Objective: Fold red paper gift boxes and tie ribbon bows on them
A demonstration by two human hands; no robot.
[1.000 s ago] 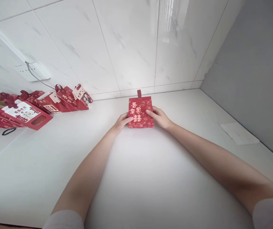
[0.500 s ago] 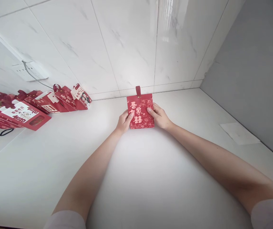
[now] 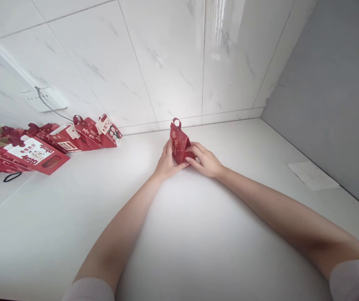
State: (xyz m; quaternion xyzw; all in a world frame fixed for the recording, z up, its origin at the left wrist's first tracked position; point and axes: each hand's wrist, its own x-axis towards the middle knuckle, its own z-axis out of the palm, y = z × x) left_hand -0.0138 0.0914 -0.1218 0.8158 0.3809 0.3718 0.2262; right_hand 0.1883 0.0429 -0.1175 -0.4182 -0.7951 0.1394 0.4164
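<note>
Standing near the foot of the tiled wall (image 3: 166, 62), a small red box (image 3: 179, 144) is held between both hands on the white worktop (image 3: 213, 230), tilted, its lettered face turned leftward and too foreshortened to read fully. A dark red ribbon loop (image 3: 176, 121) rises from its top.

The left hand (image 3: 166, 163) grips the lettered side, thumb stretched along the lower front edge; its other fingers pass partly out of sight behind the box. The right hand (image 3: 207, 161) has its fingers curled, a narrow gap between thumb and forefinger, at the shadowed right side; whether the tips press a flap or reach inside cannot be told. The base is mostly covered by the hands.

At left, a row of red boxes (image 3: 87, 134) overlaps so much that several show only edges and ribbons, and the picture's border cuts off the last. Behind them a grey cord (image 3: 52, 107) drops from a wall socket (image 3: 45, 99), its lower end hidden. At right lies a pale sheet (image 3: 312, 175), its faint marks illegible.
</note>
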